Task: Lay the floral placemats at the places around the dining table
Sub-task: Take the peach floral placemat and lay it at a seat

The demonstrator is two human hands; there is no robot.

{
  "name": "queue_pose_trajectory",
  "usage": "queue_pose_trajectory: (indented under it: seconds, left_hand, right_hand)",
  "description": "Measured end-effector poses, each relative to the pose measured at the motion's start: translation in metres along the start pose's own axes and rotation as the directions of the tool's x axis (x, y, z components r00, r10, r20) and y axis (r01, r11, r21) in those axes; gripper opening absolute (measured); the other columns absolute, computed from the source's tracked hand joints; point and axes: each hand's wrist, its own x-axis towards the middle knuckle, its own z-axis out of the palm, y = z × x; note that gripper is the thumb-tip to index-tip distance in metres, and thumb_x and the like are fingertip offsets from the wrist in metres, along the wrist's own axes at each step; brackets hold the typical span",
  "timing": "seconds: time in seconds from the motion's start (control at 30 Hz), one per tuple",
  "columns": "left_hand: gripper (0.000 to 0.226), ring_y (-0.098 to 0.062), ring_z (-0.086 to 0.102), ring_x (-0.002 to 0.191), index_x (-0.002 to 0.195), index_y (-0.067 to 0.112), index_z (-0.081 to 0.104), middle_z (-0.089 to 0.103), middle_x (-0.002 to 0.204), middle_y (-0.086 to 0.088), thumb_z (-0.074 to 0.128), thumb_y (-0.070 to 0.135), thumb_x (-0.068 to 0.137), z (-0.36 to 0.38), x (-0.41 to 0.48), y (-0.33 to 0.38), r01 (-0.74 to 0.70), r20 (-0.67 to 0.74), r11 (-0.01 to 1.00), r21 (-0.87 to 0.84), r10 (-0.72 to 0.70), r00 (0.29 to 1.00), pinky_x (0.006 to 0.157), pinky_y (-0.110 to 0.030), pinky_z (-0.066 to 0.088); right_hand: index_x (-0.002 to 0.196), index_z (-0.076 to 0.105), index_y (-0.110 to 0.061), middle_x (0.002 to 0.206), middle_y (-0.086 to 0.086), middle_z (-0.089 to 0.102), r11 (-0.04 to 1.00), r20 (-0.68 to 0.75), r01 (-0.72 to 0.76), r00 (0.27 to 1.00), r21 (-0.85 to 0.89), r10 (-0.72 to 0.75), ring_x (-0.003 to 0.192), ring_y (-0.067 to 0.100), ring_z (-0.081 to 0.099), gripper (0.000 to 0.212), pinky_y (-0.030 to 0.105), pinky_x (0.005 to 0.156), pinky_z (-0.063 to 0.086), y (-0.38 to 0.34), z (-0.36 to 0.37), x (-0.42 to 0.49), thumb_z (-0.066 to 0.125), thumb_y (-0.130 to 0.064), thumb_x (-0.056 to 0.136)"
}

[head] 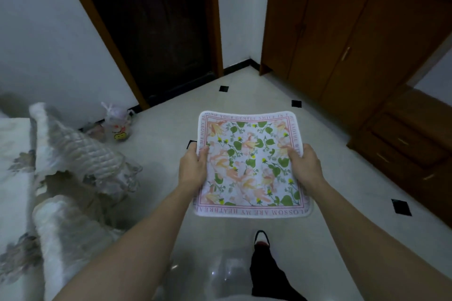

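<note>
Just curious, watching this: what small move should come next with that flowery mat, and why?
Probably turn left: the left hand and right hand hold the placemat flat over floor, while the cloth-covered table lies at the left edge.

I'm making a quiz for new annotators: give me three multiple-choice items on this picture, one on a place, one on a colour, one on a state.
1. Where is the floral placemat? A on the cabinet; B above the floor; C on a chair.
2. Its leaves are: A green; B blue; C black.
3. The placemat is: A rolled; B crumpled; C spread flat.
B: left hand and right hand hold it over the floor. A: the leaves show green. C: with a grip on each side edge, it lies open.
</note>
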Motion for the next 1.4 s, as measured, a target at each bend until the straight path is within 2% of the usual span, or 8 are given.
queue_pose_trajectory:
  seconds: [0.07,0.17,0.33,0.63,0.93,1.13,1.3,1.4]
  left_hand:
    - [0.017,-0.007,0.062,0.072,0.104,0.018,0.055,0.062,0.083,0.011,0.046,0.032,0.103,0.007,0.027,0.012,0.031,-0.055,0.999,0.017,-0.03,0.998,0.057,-0.024,0.045]
    - [0.02,-0.02,0.065,0.082,0.106,0.016,0.057,0.067,0.092,0.001,0.046,0.033,0.102,0.012,0.064,0.023,0.095,-0.139,0.995,0.004,-0.094,0.986,0.067,-0.032,0.05]
    - [0.018,-0.022,0.067,0.084,0.101,0.022,0.054,0.07,0.095,-0.001,0.046,0.038,0.101,-0.001,0.101,0.025,0.195,-0.267,0.979,-0.051,-0.202,0.942,0.077,-0.048,0.057]
    - [0.026,-0.02,0.066,0.088,0.112,0.018,0.057,0.069,0.103,0.0,0.045,0.038,0.101,-0.056,0.146,0.005,0.303,-0.464,0.95,-0.079,-0.304,0.832,0.078,-0.041,0.056]
    - [0.018,-0.016,0.066,0.082,0.103,0.021,0.055,0.067,0.093,0.003,0.044,0.036,0.102,-0.129,0.238,-0.061,0.344,-0.522,0.919,-0.194,-0.393,0.757,0.066,-0.034,0.054]
    - [0.017,0.004,0.051,0.066,0.104,0.015,0.056,0.058,0.085,0.008,0.046,0.029,0.103,-0.214,0.323,-0.092,0.371,-0.576,0.915,-0.161,-0.392,0.717,0.048,-0.007,0.039]
    - [0.025,-0.007,0.053,0.072,0.111,0.012,0.059,0.064,0.096,0.002,0.045,0.032,0.103,-0.27,0.381,-0.113,0.355,-0.603,0.927,-0.121,-0.353,0.715,0.056,-0.021,0.036]
    - [0.026,-0.01,0.056,0.076,0.111,0.013,0.058,0.064,0.096,0.002,0.045,0.033,0.103,-0.295,0.405,-0.124,0.368,-0.612,0.922,-0.12,-0.36,0.704,0.059,-0.024,0.039]
  right_hand:
    - [0.107,0.054,-0.018,0.098,0.005,0.067,1.0,0.061,0.026,0.998,-0.007,-0.026,0.083,0.022,0.066,0.022,0.032,0.066,0.049,-0.019,0.006,0.042,0.051,-0.038,0.099]
    - [0.106,0.055,-0.018,0.099,0.006,0.067,0.997,0.149,0.067,0.987,-0.029,-0.062,0.082,0.021,0.065,0.019,0.03,0.063,0.047,-0.049,0.019,0.098,0.05,-0.036,0.099]
    - [0.108,0.056,-0.016,0.099,0.006,0.067,0.987,0.298,0.149,0.946,-0.063,-0.124,0.083,0.023,0.065,0.022,0.031,0.064,0.047,-0.096,0.058,0.157,0.05,-0.035,0.099]
    - [0.106,0.056,-0.015,0.097,0.006,0.066,0.962,0.501,0.267,0.841,-0.054,-0.205,0.082,0.022,0.065,0.02,0.032,0.065,0.049,-0.165,0.16,0.196,0.051,-0.033,0.099]
    - [0.107,0.055,-0.017,0.095,0.007,0.068,0.924,0.588,0.373,0.767,-0.082,-0.257,0.082,0.025,0.069,0.022,0.047,0.076,0.059,-0.241,0.308,0.227,0.047,-0.035,0.099]
    - [0.109,0.054,-0.014,0.097,0.007,0.065,0.914,0.607,0.393,0.751,-0.096,-0.259,0.083,0.023,0.066,0.024,0.038,0.071,0.055,-0.315,0.419,0.237,0.045,-0.035,0.101]
    - [0.109,0.054,-0.012,0.096,0.006,0.064,0.909,0.612,0.408,0.742,-0.089,-0.273,0.077,0.015,0.062,0.023,0.028,0.057,0.045,-0.365,0.487,0.248,0.045,-0.032,0.102]
    - [0.108,0.054,-0.014,0.096,0.005,0.065,0.908,0.627,0.41,0.731,-0.09,-0.268,0.079,0.017,0.064,0.023,0.029,0.058,0.047,-0.385,0.523,0.252,0.044,-0.034,0.101]
